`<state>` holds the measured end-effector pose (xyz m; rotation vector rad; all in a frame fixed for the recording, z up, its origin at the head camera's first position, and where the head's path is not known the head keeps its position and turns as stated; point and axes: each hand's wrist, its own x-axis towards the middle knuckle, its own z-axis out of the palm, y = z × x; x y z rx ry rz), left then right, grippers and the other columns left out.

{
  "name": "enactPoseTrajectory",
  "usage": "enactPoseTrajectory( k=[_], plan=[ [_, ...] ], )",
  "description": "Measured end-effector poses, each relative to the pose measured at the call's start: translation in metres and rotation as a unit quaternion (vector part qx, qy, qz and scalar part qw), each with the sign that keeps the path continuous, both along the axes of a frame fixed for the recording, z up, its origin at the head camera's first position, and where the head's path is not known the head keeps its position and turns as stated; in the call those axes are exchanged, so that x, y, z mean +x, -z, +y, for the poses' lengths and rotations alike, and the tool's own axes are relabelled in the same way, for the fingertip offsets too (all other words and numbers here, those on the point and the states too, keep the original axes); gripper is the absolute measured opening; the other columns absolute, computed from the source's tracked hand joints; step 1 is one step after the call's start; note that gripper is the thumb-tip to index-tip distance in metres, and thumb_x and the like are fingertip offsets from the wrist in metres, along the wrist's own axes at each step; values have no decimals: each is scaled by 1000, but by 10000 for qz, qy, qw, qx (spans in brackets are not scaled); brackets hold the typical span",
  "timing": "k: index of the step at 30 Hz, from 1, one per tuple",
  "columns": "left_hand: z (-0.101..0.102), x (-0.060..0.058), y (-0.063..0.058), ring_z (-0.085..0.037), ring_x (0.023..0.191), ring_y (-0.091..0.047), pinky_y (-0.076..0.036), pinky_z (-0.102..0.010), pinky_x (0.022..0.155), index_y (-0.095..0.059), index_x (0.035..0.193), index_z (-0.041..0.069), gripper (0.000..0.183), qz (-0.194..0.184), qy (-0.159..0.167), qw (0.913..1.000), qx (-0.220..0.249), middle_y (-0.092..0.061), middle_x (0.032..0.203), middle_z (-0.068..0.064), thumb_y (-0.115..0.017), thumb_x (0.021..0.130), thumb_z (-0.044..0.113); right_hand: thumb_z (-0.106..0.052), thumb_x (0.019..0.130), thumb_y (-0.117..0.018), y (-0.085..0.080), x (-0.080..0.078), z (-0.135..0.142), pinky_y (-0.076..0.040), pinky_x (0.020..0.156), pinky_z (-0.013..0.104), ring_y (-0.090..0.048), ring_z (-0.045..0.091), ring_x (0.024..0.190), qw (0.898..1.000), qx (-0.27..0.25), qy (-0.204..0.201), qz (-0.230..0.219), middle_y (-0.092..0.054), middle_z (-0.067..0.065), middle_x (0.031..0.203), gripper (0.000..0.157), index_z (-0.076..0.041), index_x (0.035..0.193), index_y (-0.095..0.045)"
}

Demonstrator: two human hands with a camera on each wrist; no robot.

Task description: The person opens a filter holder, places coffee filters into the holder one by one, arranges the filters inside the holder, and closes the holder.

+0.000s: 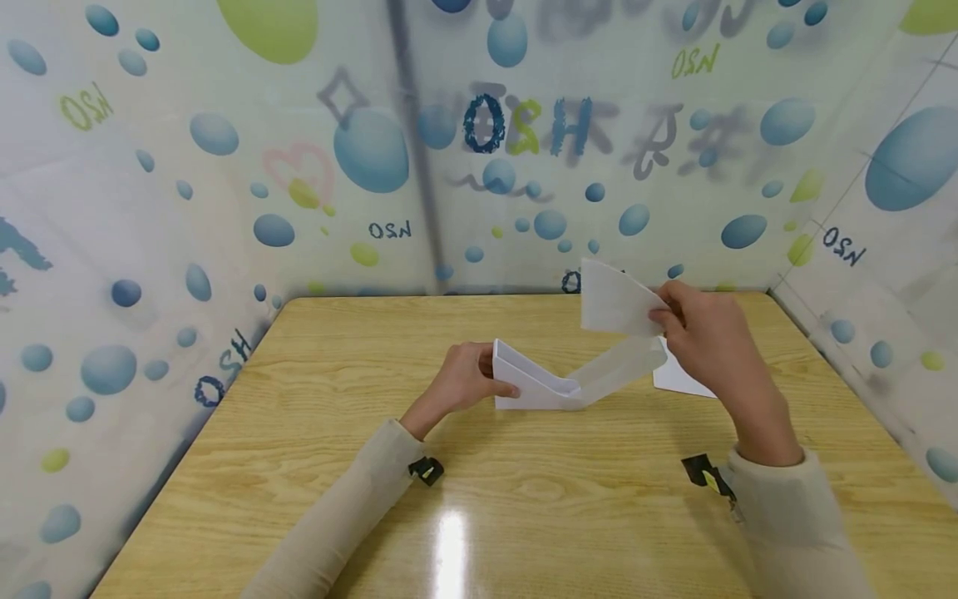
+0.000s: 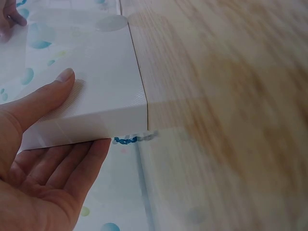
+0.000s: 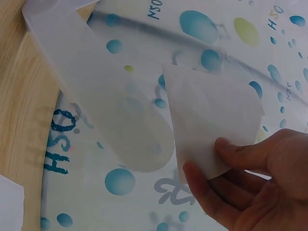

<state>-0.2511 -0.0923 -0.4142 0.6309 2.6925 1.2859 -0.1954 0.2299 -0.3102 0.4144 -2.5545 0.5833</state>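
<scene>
My left hand [image 1: 466, 378] grips the tall left end of a slim white open-topped box [image 1: 535, 389], whose upper edge slopes down to the right. In the left wrist view the thumb lies on the box's broad white face [image 2: 103, 77], with the fingers beneath it. From the box's low end a translucent strip [image 1: 617, 368] slants up to the right; its rounded tip [image 3: 149, 151] shows in the right wrist view. Above this strip, my right hand [image 1: 707, 333] pinches a piece of white paper [image 1: 615, 298] by its edge, between thumb and fingers.
Behind the right hand, a second white sheet [image 1: 679, 376] lies on the wooden table [image 1: 539, 499]. Curtain-like walls [image 1: 359, 266] printed with blue and green drops stand along the table's back and sides. Black wrist mounts [image 1: 427, 470] sit at both sleeves.
</scene>
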Motion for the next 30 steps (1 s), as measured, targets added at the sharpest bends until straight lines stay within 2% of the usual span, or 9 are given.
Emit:
enactPoseTrajectory(
  k=[10,14,23,30],
  plan=[
    [0,1,0,-12,85,-75,-60,-28,74,-77,111,14,37,58,7,10000,-15,-80,104,-2,-92,78,18,-1,96,-69,6,-5,-8,-45,57,34,-58,23,60,9993,89,-313,201,-71,17,78,6,3,100,-68],
    [0,1,0,-12,85,-75,-60,-28,75,-77,110,14,36,70,5,10000,-11,-80,103,-2,-92,78,18,-1,96,-69,8,-5,-12,-46,58,35,-58,21,60,9988,64,-463,137,-71,16,78,6,3,100,-67],
    [0,1,0,-12,85,-75,-60,-27,75,-77,109,15,37,44,-9,10000,24,-80,103,-2,-93,76,18,-3,99,-66,11,-5,-17,-47,58,33,-59,19,60,9985,86,-531,-45,-71,14,79,6,1,102,-66],
    [0,0,1,-13,86,-76,-61,-28,74,-77,111,13,38,68,44,9999,102,-80,104,-4,-93,77,17,-4,100,-66,11,-5,-22,-45,55,30,-55,15,54,9977,106,-651,-126,-70,14,76,4,0,101,-64]
  ],
)
